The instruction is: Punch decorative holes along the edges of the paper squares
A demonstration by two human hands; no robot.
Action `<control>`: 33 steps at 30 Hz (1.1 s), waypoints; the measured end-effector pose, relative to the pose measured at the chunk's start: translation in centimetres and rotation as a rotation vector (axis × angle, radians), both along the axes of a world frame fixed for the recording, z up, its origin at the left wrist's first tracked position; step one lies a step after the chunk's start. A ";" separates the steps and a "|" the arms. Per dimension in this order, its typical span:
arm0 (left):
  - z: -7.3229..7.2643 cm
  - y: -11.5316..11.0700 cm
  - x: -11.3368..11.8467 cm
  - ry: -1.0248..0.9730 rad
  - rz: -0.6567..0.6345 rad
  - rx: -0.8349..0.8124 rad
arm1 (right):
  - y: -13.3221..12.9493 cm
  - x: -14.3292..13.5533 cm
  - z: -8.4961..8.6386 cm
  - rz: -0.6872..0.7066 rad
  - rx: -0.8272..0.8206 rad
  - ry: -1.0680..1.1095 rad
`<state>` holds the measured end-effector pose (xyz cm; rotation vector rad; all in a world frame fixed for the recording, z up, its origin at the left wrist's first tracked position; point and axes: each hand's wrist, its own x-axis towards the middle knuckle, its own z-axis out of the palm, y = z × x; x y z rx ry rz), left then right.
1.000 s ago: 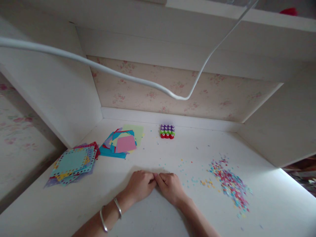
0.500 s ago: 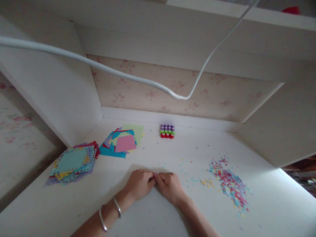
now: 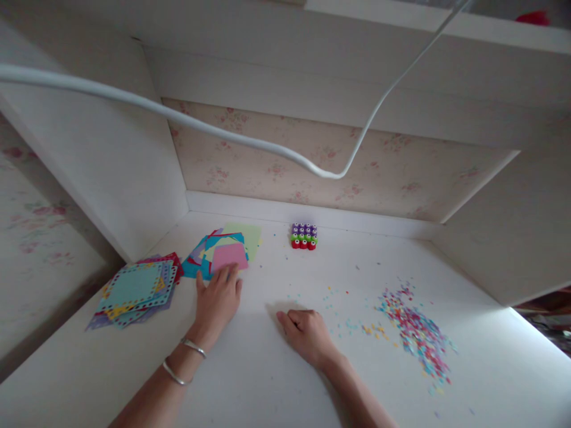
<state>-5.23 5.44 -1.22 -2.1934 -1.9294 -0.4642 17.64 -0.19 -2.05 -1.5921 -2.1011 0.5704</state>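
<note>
Setting: white counter (image 3: 276, 380) is sitting in an alcove, with floral wallpaper (image 3: 339, 172) running behind it and a white cable (image 3: 223, 134) drooping across my view.
Left hand: my left hand (image 3: 217, 300) is lying flat and open, fingers spread, its fingertips (image 3: 228, 273) touching the near edge of the pink sheet (image 3: 228, 255); it is not gripping anything. Two bangles (image 3: 182, 359) are circling the wrist.
Right hand: my right hand (image 3: 307, 333) is resting on the counter, loosely curled with knuckles up; I cannot tell whether it is holding something underneath.
Paper pile: the pink sheet is lying on top of a loose pile of coloured paper (image 3: 209, 246), toward the back left of the counter.
Punched stack: a stack of sheets with holes along their edges (image 3: 134, 288) is lying just left of the pile, near my left hand.
Punches: a small block of purple, green and red punches (image 3: 304, 236) is sitting near the back wall.
Confetti: a heap of paper bits (image 3: 414, 330) is spreading out to the right of my right hand.
</note>
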 end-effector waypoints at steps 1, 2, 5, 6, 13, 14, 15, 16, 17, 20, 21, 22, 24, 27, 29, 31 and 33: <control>0.1 -0.2 0.2 0.007 0.007 0.000 | 0.0 0.0 0.0 0.003 0.000 -0.002; 0.2 -0.3 0.3 0.013 0.014 0.003 | 0.0 0.0 0.0 0.007 0.002 -0.004; 0.6 -0.3 0.5 0.019 0.039 0.010 | 0.0 0.0 0.0 0.022 0.013 -0.016; 0.7 -0.2 0.5 0.017 0.040 0.009 | 0.0 0.0 0.0 0.027 0.014 -0.021; 0.9 -0.2 0.4 -0.024 -0.037 0.014 | -0.1 0.0 0.0 0.023 0.014 -0.043; 0.8 -0.3 0.4 -0.038 -0.061 0.015 | -0.1 0.0 0.1 0.026 0.015 -0.040; 0.8 -0.3 0.6 -0.053 -0.094 0.013 | -0.1 0.0 0.1 0.029 0.016 -0.037; 0.8 -0.4 0.7 -0.070 -0.134 0.007 | -0.1 0.0 0.2 0.031 0.017 -0.034; 0.7 -0.4 0.9 -0.088 -0.182 -0.002 | -0.1 0.0 0.3 0.030 0.018 -0.031; 0.4 -0.6 1.7 -0.143 -0.351 -0.049 | -0.2 -0.1 0.4 0.020 0.024 -0.020; 0.2 -0.7 2.0 -0.161 -0.408 -0.068 | -0.2 -0.1 0.3 0.022 0.025 -0.017; 0.1 -0.8 2.3 -0.178 -0.463 -0.087 | -0.2 -0.1 0.3 0.026 0.027 -0.012; -0.3 -1.0 2.8 -0.213 -0.556 -0.118 | -0.3 -0.1 0.1 0.038 0.035 -0.004; -0.7 -1.2 3.2 -0.266 -0.635 -0.147 | -0.1 -0.1 -0.2 -0.001 0.082 0.026; -0.7 -1.3 3.3 -0.299 -0.650 -0.157 | 0.1 0.0 -0.4 -0.075 0.133 0.057; -0.5 -1.4 3.3 -0.322 -0.665 -0.167 | 0.4 0.2 -0.4 -0.149 0.209 0.091; -0.2 -1.6 3.4 -0.336 -0.706 -0.186 | 0.6 0.4 -0.3 -0.190 0.278 0.100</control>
